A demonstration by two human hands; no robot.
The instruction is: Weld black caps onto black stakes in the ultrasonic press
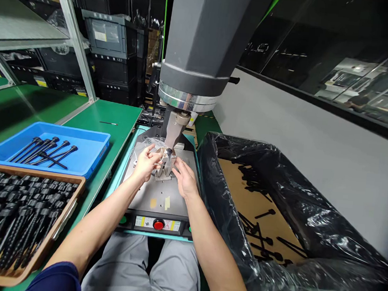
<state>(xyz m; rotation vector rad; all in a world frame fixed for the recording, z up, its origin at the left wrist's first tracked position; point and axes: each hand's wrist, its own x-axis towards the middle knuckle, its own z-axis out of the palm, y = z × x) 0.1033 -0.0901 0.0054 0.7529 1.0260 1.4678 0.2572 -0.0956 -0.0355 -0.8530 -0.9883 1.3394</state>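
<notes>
My left hand (pixel 147 163) is at the left side of a metal fixture (pixel 163 175), its thumb and fingers apart. On the fixture's other side, my right hand (pixel 185 179) has its fingers stretched toward it, with nothing visible in its grasp. A small black cap-like part (pixel 168 152) sits at the top of the fixture, right under the tapered metal horn (pixel 175 130) of a press machine. Whether my fingertips touch the fixture or the part, I cannot make out. The machine's grey base plate (pixel 146 198) lies beneath both hands.
Left, a brown tray (pixel 80 189) holds many black ribbed stems with caps; behind it a blue tray (pixel 92 165) holds several more. A bin lined with black plastic (pixel 214 220) stands right, similar parts inside. The grey press head (pixel 197 40) hangs overhead; a red button (pixel 158 224) is in front.
</notes>
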